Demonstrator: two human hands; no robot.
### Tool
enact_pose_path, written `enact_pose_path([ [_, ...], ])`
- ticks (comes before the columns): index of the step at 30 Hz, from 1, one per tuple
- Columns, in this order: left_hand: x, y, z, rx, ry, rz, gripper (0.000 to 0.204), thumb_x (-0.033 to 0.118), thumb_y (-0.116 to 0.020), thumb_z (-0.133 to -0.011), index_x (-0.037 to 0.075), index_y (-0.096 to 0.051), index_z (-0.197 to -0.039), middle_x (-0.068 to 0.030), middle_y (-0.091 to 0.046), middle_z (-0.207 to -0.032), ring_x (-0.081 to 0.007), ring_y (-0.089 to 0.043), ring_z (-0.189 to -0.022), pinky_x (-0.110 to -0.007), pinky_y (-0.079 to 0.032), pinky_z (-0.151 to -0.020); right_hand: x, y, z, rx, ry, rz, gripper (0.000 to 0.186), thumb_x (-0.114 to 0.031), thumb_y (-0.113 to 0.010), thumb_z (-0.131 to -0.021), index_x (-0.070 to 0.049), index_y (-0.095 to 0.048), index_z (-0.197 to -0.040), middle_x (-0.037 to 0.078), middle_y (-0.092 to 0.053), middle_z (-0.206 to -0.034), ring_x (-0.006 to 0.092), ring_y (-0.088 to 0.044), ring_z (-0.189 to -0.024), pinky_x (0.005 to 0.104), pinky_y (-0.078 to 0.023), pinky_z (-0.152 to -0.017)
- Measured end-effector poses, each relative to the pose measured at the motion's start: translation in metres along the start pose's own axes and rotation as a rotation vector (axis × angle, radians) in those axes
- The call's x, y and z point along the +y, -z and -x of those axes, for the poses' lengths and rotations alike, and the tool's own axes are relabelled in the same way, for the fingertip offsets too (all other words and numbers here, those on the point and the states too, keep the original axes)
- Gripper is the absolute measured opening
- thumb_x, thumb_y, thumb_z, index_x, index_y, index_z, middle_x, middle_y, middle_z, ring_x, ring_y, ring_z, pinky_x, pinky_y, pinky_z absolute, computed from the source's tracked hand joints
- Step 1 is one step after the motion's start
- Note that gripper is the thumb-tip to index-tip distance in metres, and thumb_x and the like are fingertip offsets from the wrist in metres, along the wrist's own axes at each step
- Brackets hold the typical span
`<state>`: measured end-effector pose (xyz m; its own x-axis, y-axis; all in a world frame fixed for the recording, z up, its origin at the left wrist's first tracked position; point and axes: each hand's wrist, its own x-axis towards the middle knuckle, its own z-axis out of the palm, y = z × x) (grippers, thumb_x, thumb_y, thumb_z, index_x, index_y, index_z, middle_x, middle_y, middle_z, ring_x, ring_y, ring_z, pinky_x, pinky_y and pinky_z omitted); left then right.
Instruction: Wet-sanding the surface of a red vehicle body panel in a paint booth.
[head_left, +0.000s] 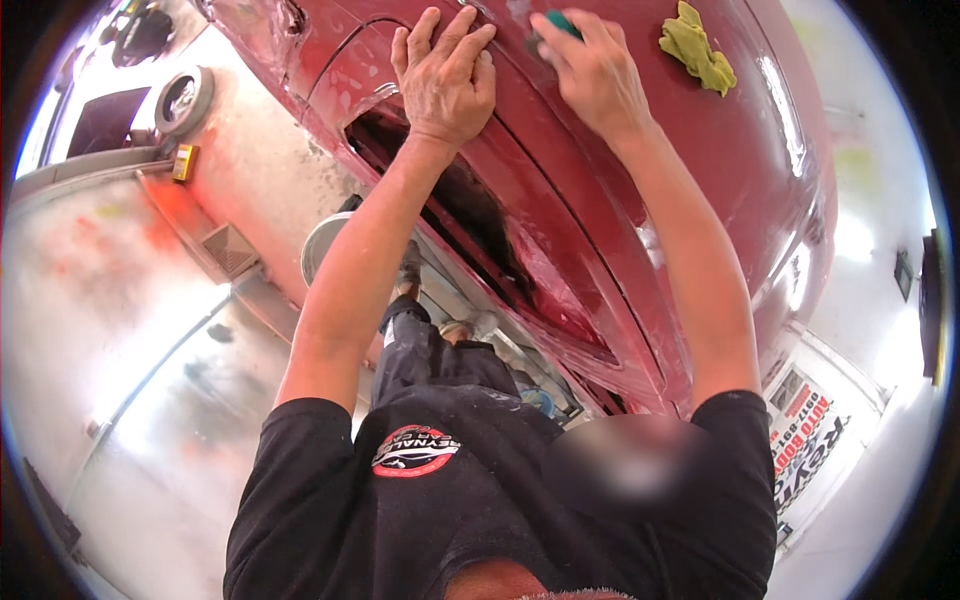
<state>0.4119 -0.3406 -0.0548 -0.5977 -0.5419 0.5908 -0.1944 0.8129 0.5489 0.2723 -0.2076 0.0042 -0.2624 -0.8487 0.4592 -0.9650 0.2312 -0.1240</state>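
A small dark-green pad [565, 24] sits at the top of the view, against the glossy, patchy red car body [725, 190]. The right hand [600, 80] pinches it between thumb and fingers, the fingers curled over it from above; blur hides its underside and the exact fingertip contact. That grip likely lets the pad lie low on the curved metal.

Just to the left, the left hand [447, 80] rests palm down on the same bodywork, fingers slightly spread and thumb alongside, pinching nothing — probably to steady the leaning body, as both arms reach well forward.

A crumpled yellow-green cloth [697, 48] lies on the red surface to the right of the right hand, apart from it, perhaps left there to be within easy reach. Below the left hand, a long dark opening [475, 215] runs along the car's front.

Farther out, a dark round tyre [184, 100] and a small yellow box [184, 163] stand on the left, and a white printed sign [808, 430] shows at the right.
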Motion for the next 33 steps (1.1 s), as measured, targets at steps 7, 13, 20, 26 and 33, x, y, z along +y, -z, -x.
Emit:
enact_pose_path([
  [7,-0.018,-0.008,0.008,0.037,-0.042,-0.038,0.034,0.02,-0.061,-0.092,0.017,-0.072,-0.125,-0.0036,-0.065,-0.141,-0.0324,-0.047,-0.139,-0.053,-0.024,-0.121,-0.016,-0.013,0.0,0.031,-0.027,0.0,0.025,-0.015,-0.07,-0.092,-0.015,-0.074,-0.117,0.014,-0.068,-0.115,0.0411,-0.063,-0.101,0.048,-0.055,-0.088],
  [13,-0.012,-0.018,0.007,0.079,-0.058,-0.034,0.032,0.023,-0.063,-0.092,0.025,-0.075,-0.12,0.0033,-0.068,-0.137,-0.0281,-0.05,-0.136,-0.051,-0.024,-0.12,-0.006,-0.011,-0.033,-0.004,-0.013,0.071,0.03,-0.017,-0.067,-0.094,-0.013,-0.071,-0.123,0.017,-0.066,-0.115,0.0403,-0.063,-0.103,0.0482,-0.053,-0.09],
  [20,-0.014,-0.018,0.007,0.075,-0.05,0.012,0.032,0.021,-0.062,-0.094,0.022,-0.072,-0.124,0.0028,-0.068,-0.136,-0.0274,-0.049,-0.137,-0.049,-0.022,-0.121,-0.015,-0.007,-0.034,-0.043,-0.026,0.033,0.033,-0.016,-0.066,-0.094,-0.013,-0.069,-0.126,0.017,-0.065,-0.116,0.0396,-0.062,-0.103,0.0482,-0.053,-0.091],
  [26,-0.027,-0.012,0.013,0.074,0.018,0.066,0.045,0.023,-0.061,-0.095,0.022,-0.061,-0.14,0.001,-0.067,-0.138,-0.0302,-0.048,-0.138,-0.051,-0.022,-0.121,-0.015,-0.002,0.015,-0.076,-0.015,0.053,0.037,-0.019,-0.071,-0.093,-0.019,-0.07,-0.129,0.013,-0.064,-0.124,0.0375,-0.062,-0.104,0.0467,-0.054,-0.093],
  [33,0.0,-0.001,-0.001,-0.016,0.02,0.01,0.048,0.021,-0.057,-0.096,0.012,-0.06,-0.143,-0.0118,-0.057,-0.149,-0.0353,-0.043,-0.143,-0.054,-0.021,-0.122,-0.004,-0.011,-0.029,-0.018,-0.01,0.021,0.031,-0.018,-0.068,-0.093,-0.012,-0.07,-0.124,0.017,-0.066,-0.116,0.0401,-0.063,-0.104,0.0476,-0.052,-0.092],
])
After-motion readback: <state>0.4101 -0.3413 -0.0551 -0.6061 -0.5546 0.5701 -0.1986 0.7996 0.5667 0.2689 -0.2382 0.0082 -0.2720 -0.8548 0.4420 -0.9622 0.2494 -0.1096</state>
